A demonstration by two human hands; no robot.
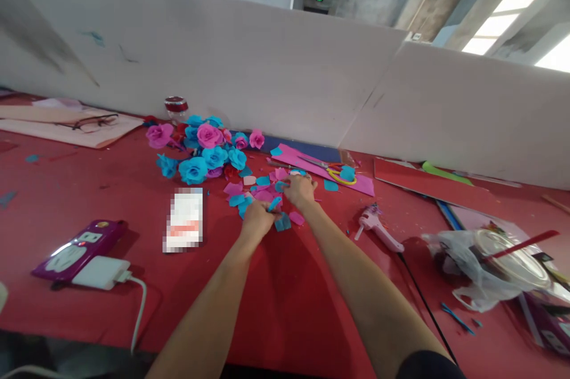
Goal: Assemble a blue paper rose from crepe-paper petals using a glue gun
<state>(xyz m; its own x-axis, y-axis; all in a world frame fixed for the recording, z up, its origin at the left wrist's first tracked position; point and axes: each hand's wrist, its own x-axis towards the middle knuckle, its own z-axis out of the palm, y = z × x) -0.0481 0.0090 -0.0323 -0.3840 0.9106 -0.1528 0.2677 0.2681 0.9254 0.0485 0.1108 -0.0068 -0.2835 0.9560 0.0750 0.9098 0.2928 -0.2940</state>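
My left hand (258,221) pinches a small curled blue paper petal (274,204) over the front of a loose pile of paper pieces. My right hand (300,190) reaches into the back of that pile with its fingers bent down and closed; what lies under the fingertips is hidden. Around both hands are pink petals (262,195) and blue petals (282,223), scattered flat on the red tabletop. Left of the pile lies a bunch of paper flowers (215,157), blue, pink and red. Yellow-handled scissors (341,175) rest on a pink paper strip (363,184) behind my right hand.
A pink glue gun (378,228) with a black cord lies at right, near a plastic bag (478,278) around a lidded cup. At left are a blurred white phone-shaped item (183,221), a purple power strip (80,251) with a white charger (101,272), and glasses (95,123). A white partition (214,58) stands behind.
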